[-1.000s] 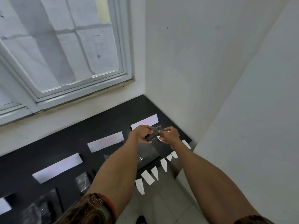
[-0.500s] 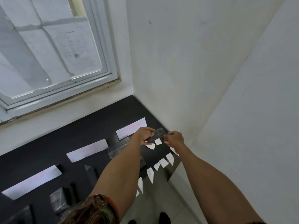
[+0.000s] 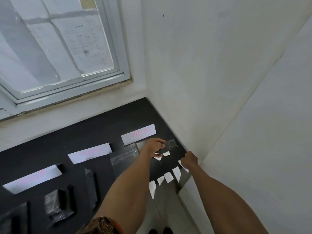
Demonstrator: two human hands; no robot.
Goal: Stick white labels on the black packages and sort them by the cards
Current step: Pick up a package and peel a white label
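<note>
Steadying black package [image 3: 169, 145] for labelling, left hand [image 3: 154, 147] pinches it; right hand [image 3: 190, 159] at desk-edge label [image 3: 185, 169], grip indiscernible.

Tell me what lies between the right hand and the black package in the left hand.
In the head view, only bare black tabletop separates the right hand from the shiny black plastic package held by the left hand.

A brown patterned sleeve [image 3: 103, 225], seemingly orange-edged, above bare forearms [image 3: 128, 183].
</note>
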